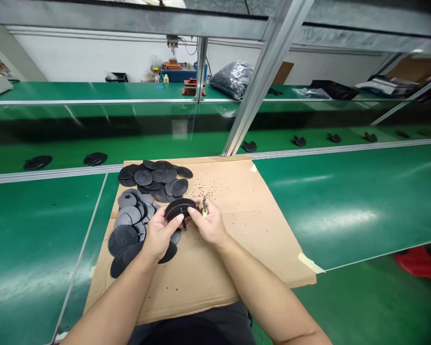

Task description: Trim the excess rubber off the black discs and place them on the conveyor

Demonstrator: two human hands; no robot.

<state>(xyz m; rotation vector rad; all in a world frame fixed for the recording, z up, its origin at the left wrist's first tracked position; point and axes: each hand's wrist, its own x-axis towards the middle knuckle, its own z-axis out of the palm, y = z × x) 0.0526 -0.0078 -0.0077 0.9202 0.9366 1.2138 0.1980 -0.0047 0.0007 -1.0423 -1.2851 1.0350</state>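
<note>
My left hand (159,235) is closed on a round black plastic disc (178,209), held just above a sheet of brown cardboard (237,239). My right hand (209,224) pinches the disc's right edge and also grips a small brass-coloured tool (203,206). A heap of similar black discs (143,201) lies on the cardboard to the left and behind my hands. Tiny dark specks (215,188) are scattered on the cardboard beyond my right hand.
The cardboard lies on a green work surface (345,206). Behind it runs a green conveyor belt (129,143) carrying black parts (95,158), spaced apart. A slanted metal post (258,81) rises from the belt's rail. A black bag (232,78) and boxes sit on the far bench.
</note>
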